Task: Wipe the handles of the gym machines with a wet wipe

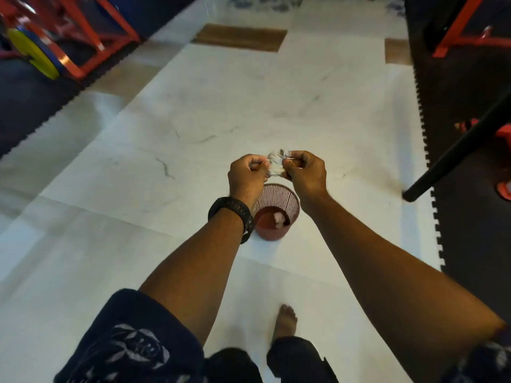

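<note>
Risk: the crumpled wet wipe (276, 164) could tear, or slip to the marble floor (193, 120) beside the red slatted bin (276, 196), if the two pinches pull unevenly. Left hand (247, 176) and right hand (305, 172) are both curled, close together above the bin, each pinching one side of the wipe between thumb and fingertips; another white wad (279, 219) lies inside the bin

The wet wipe (275, 163) is partly hidden under the fingers of the left hand (246, 175) and the right hand (304, 172). The white scrap (279, 219) inside the bin (276, 199) is too small to identify. The red frame (95, 37) is cut off by the top edge.
</note>
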`<state>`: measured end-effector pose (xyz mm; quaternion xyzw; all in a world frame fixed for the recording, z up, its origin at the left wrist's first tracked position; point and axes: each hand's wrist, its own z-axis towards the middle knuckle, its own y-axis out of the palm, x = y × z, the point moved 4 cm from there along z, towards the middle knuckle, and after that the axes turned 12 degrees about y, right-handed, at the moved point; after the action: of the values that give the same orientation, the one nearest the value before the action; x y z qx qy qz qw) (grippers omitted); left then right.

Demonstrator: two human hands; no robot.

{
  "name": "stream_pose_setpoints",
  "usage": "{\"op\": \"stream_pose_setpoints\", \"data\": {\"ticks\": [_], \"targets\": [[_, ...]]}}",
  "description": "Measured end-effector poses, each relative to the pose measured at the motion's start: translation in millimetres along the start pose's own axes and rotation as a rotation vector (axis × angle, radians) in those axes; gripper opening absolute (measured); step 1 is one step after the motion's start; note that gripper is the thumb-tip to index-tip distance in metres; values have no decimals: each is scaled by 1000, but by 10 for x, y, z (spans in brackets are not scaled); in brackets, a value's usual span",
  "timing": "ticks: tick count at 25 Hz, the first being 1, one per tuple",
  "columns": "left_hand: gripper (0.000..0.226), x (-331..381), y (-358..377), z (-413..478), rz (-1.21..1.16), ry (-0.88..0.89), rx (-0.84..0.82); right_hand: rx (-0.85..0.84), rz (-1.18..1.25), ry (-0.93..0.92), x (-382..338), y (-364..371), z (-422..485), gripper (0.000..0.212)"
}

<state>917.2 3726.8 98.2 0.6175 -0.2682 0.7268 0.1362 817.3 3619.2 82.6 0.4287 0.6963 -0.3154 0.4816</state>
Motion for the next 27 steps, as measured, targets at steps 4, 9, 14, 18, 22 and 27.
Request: {"op": "stream_pose_setpoints", "data": {"ticks": [4,9,14,18,22,27], "targets": [[17,-1015,430,559,99,-137,-85,53,-122,148,804,148,899,14],[11,-2571,960,1075,221,-267,-225,115,-219,323,2108,372,1988,16],[18,-3919,1362,1359,301,-344,-309,128,-307,427,3314,598,2757,22],[22,-4828,1629,1584,359,-404,-346,101,-380,491,4133,748,3282,31],[27,-5365,1770,1611,382,-476,-366,84,-432,564,4589,788,3517,38],[36,-5536,1839,1636,371,-566,-361,83,-458,584,4777,769,3666,43]]}}
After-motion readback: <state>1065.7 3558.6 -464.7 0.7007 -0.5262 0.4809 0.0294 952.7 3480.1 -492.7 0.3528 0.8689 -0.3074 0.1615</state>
